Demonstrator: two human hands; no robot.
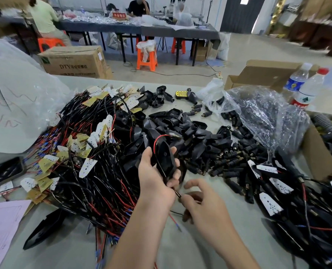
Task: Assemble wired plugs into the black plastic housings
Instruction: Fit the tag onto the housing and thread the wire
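I see black housings (180,129) heaped on my pale grey counter (64,255), red and black wires (103,191), white boards (87,167) speckled with dark dots, orange stools (146,59) beyond.

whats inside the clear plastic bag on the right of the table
Small black plugs with brass tips show through the clear plastic bag and lie at its mouth. How many lie deeper cannot be seen: the crinkled, shiny film hides them.
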